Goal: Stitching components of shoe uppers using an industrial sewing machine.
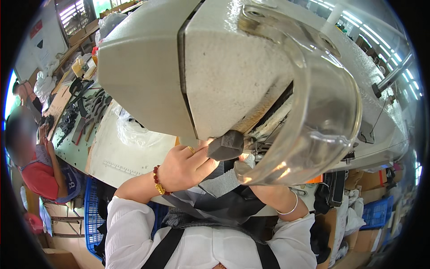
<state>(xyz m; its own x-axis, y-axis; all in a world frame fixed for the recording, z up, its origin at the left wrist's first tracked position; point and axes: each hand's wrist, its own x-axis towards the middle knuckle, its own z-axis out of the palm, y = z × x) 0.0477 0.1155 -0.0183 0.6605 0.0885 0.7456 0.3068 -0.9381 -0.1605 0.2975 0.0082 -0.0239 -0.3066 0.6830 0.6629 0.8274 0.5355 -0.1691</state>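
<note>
The large pale head of a sewing machine point(237, 71) fills the upper middle, with a clear curved plastic guard point(327, 112) on its right side. Under it, my left hand point(186, 165) has its fingers bent and closed at the edge of a grey and black fabric piece point(221, 184); the fingertips are partly hidden. A dark grey faceted block point(226, 145) on the machine stands just over those fingers. From the right, my right hand point(260, 192) reaches in beneath the guard. Its fingers are mostly covered by the machine, so their hold does not show. The needle area is hidden too.
A pale worktable point(116, 154) with a printed ruler and a clear plastic bag point(134, 130) extends left. Beyond it, dark cut pieces point(92, 110) cover another table, where a person in red point(42, 179) sits. Blue crates point(92, 219) stand at both sides.
</note>
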